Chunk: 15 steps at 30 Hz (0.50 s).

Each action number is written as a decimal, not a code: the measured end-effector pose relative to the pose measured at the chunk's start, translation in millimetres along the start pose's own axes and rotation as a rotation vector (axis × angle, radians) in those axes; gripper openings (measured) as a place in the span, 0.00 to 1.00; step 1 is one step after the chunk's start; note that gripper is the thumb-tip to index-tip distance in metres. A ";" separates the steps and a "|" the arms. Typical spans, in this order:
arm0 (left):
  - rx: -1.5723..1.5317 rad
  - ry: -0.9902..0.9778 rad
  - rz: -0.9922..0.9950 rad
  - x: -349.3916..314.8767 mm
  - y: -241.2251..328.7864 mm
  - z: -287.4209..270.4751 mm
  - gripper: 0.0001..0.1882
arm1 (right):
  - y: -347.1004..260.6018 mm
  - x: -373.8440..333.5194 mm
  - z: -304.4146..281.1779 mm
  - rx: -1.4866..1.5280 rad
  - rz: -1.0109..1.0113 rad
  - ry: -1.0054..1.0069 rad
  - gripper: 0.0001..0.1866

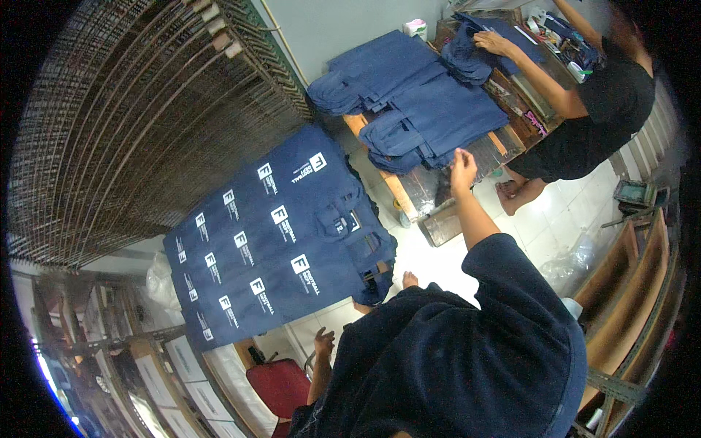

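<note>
My right hand (463,172) is raised beside the near edge of a stack of folded navy cloth pieces (438,120) on a wooden table. Its fingers are loosely bent with nothing visible in them, and I cannot tell whether they touch the cloth. Low on the left, my left hand (323,342) hangs with its fingers apart, holding nothing, close to a red chair (279,387). In front of me, navy cloth pieces with white prints (241,248) lie in rows on a broad surface. Several more unprinted navy pieces are heaped at that surface's right edge.
A co-worker in black (617,109) stands at the far right, one hand on navy cloth. A large wire rack (161,109) fills the upper left. Wooden shelves (621,270) stand at the right. A second navy stack (387,66) lies farther back on the wooden table (401,197).
</note>
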State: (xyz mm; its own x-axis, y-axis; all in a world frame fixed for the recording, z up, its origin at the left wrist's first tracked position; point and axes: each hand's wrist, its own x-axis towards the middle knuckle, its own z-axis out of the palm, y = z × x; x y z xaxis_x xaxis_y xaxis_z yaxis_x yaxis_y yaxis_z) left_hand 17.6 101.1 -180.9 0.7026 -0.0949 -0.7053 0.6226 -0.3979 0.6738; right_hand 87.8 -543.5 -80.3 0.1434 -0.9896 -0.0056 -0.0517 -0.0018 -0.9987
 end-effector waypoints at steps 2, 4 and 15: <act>0.036 -0.004 0.114 9.7 -51.6 -23.1 0.28 | -32.8 12.9 11.6 0.223 0.308 -0.071 0.31; -0.075 0.083 -0.012 -12.7 -19.0 -3.0 0.27 | -56.1 34.8 13.6 0.440 0.463 -0.122 0.40; -0.286 0.050 -0.127 -35.9 -105.3 -76.3 0.24 | -23.6 102.6 73.0 0.746 0.693 -0.015 0.20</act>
State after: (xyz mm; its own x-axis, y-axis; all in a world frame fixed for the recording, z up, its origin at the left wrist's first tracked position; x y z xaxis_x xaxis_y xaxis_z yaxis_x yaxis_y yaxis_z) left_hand -46.9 216.0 -209.7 0.6250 -0.0129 -0.7805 0.7729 -0.1302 0.6210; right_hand 175.9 -634.4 -61.1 0.3286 -0.7370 -0.5906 0.5003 0.6662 -0.5530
